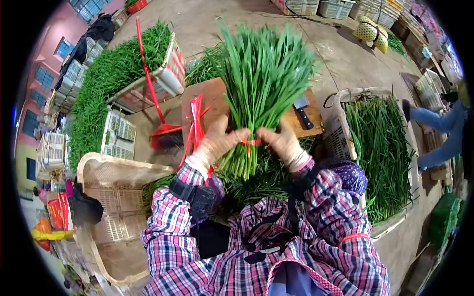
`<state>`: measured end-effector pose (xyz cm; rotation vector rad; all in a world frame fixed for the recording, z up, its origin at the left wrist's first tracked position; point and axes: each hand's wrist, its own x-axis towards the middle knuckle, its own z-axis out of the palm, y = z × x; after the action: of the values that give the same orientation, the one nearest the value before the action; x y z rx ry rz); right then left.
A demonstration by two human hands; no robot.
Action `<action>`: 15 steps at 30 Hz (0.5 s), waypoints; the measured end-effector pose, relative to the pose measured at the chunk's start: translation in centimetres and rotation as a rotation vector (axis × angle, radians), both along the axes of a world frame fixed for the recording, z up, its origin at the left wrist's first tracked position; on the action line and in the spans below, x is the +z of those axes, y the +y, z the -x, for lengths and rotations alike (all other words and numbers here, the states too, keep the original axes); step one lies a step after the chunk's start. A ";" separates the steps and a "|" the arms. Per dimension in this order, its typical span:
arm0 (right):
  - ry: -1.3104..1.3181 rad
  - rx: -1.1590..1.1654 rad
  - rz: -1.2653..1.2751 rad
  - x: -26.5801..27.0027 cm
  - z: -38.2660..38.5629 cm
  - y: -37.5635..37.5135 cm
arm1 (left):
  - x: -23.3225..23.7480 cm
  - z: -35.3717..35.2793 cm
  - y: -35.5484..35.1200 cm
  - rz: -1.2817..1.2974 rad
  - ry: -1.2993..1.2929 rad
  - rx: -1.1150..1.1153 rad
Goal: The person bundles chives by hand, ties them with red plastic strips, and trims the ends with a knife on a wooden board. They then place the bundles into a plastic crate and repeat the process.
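A thick bunch of garlic chives (266,74) rises over a wooden board (207,96), leaves pointing away and pale stem ends toward me. A red tie (251,142) circles its stems low down. My left hand (216,144) closes on the tie from the left, thumb and fingers pressed against the stems. From the other side, my right hand (282,143) pinches the tie at the stems. Loose red strips (196,121) hang by my left wrist. A knife (303,114) with a black handle lies on the board, right of the bunch.
A crate (340,121) full of chives stands at right. An upright, bare-bottomed crate (118,212) is at lower left. Behind it are heaped greens (113,74) and a red long-handled dustpan (165,129). A person's legs (439,123) show at far right.
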<state>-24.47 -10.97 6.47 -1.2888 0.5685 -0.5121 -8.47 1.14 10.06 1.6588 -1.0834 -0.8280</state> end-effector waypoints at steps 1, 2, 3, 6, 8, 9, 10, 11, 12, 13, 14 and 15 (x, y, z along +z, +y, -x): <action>-0.169 -0.025 0.088 2.8 -0.7 -0.5 | 4.9 0.7 -0.3 0.113 -0.257 -0.008; -0.184 0.032 -0.003 7.4 -0.4 -0.7 | 5.0 -0.2 -1.1 0.267 -0.222 -0.009; -0.036 0.080 0.154 8.8 -1.1 -2.4 | 6.7 -0.1 -1.5 0.337 -0.248 0.021; -0.278 0.071 0.380 12.5 -3.2 -4.7 | 10.3 -1.1 -2.3 0.307 -0.364 0.078; -0.287 0.019 0.466 13.5 -4.4 -5.7 | 12.2 -3.3 -3.7 -0.160 0.229 0.057; -0.313 0.043 0.482 13.4 -5.2 -6.5 | 11.7 -3.3 -3.9 0.048 -0.013 0.059; -0.265 0.068 0.508 13.2 -5.8 -7.4 | 11.0 -3.2 -4.1 0.255 -0.255 0.062; -0.279 0.073 0.563 12.7 -6.5 -8.1 | 10.1 -3.7 -4.4 0.250 -0.251 0.064; -0.294 0.076 0.619 11.9 -6.9 -8.7 | 8.7 -4.1 -4.9 0.341 -0.336 0.063; -0.291 0.105 0.563 11.0 -7.4 -9.1 | 7.5 -4.6 -5.4 0.430 -0.418 0.060; -0.288 0.133 0.506 10.0 -7.8 -9.4 | 6.2 -4.8 -5.5 0.422 -0.414 0.058; -0.238 0.157 0.500 9.0 -7.6 -9.5 | 4.8 -4.8 -5.4 0.254 -0.285 0.048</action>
<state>-16.86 -20.42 15.47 -1.6992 0.1365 -0.6907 -3.69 -4.29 14.82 1.6081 -1.2815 -0.4089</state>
